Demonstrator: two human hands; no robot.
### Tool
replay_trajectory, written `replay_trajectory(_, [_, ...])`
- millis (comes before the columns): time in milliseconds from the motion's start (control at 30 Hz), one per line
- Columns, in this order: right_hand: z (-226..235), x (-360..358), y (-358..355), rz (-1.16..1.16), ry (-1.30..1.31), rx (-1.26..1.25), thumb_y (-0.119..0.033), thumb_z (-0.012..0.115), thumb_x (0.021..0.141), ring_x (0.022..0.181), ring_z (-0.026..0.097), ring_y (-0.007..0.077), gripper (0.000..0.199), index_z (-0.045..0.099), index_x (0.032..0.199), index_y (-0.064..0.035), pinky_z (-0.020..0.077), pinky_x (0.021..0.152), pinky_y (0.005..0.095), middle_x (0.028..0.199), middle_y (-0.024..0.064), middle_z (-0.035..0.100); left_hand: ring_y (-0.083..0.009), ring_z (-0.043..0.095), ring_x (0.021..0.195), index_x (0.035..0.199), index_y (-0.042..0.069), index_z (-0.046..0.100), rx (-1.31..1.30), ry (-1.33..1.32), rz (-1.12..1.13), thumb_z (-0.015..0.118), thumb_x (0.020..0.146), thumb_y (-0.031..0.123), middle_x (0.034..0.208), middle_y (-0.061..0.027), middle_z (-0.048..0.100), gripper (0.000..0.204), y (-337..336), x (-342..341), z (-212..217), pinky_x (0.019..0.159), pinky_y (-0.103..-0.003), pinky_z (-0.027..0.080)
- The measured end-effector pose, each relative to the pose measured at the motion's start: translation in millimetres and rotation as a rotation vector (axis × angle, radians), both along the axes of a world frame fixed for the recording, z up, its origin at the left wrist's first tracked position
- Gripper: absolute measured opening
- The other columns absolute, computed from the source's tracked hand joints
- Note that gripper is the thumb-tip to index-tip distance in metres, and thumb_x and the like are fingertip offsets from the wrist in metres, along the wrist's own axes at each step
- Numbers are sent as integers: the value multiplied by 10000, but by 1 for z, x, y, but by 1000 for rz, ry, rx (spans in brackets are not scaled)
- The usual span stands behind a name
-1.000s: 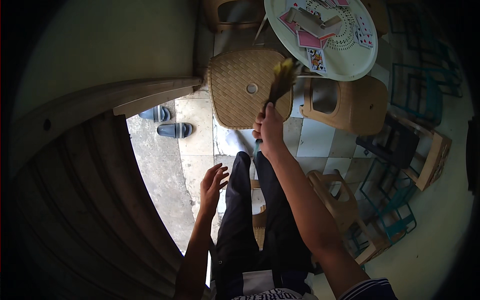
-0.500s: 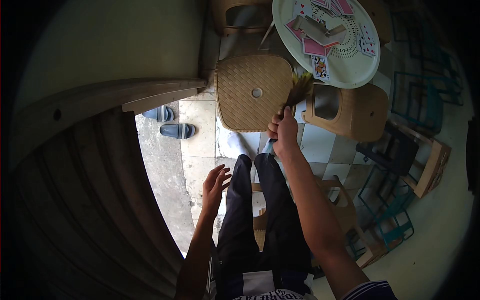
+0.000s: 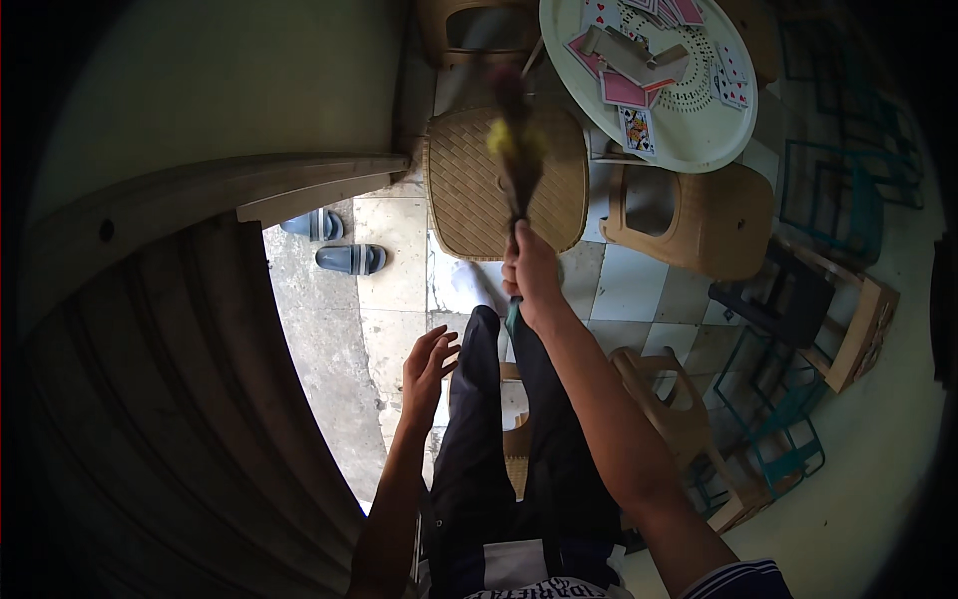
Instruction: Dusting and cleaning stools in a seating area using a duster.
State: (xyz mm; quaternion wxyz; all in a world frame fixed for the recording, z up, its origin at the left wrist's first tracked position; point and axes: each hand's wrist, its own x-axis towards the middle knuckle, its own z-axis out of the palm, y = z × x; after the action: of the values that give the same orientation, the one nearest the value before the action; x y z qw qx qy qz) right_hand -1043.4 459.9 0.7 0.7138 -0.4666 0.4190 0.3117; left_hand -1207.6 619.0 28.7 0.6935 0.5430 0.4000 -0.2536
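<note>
My right hand (image 3: 532, 278) is closed around the handle of a feather duster (image 3: 519, 165). Its dark, yellow-flecked head is blurred and points away from me over a tan woven-pattern stool (image 3: 461, 190); whether it touches the seat I cannot tell. The greenish end of the handle sticks out below my fist. Lower and to the left, my left hand (image 3: 427, 364) hangs beside my leg, holding nothing, with its fingers loosely apart.
A round pale table (image 3: 584, 100) with playing cards (image 3: 627, 90) stands at the far right. Tan plastic stools (image 3: 733, 225) surround it. Blue slippers (image 3: 349, 260) lie by a doorway on the left. Teal metal frames (image 3: 793, 464) and a dark stool (image 3: 773, 299) line the right side.
My right hand has swung left with the feather duster, whose head has gone from the stool's right edge to over its seat. My left hand has barely moved.
</note>
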Motion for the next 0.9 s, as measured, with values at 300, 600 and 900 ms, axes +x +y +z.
replay_trajectory(300, [10, 2, 21, 364, 59, 182, -389, 451, 1040, 412, 243, 49, 365, 468, 789, -124, 187, 379, 246, 570, -68, 327, -271, 604, 1175, 1373, 20, 489, 9, 35, -13, 518, 1023, 359, 1283, -152, 614, 489, -2, -9, -3, 968, -396, 486])
replay_trajectory(600, [-13, 5, -1, 22, -228, -241, -350, 470, 1033, 433, 307, 57, 251, 546, 963, -121, 257, 395, 250, 605, -45, 372, -277, 595, 1193, 1378, 17, 484, 3, -4, 35, 519, 1020, 368, 1297, -160, 604, 502, -4, -6, 0, 977, -403, 481])
replay_trajectory(900, [16, -3, -41, 1277, -771, -797, -205, 515, 953, 812, 658, 392, 206, 612, 1035, -44, 537, 717, 495, 877, 195, 653, -269, 598, 1189, 1373, 22, 491, 18, 5, 99, 519, 1020, 363, 1293, -154, 610, 492, 4, -15, 3, 981, -399, 482])
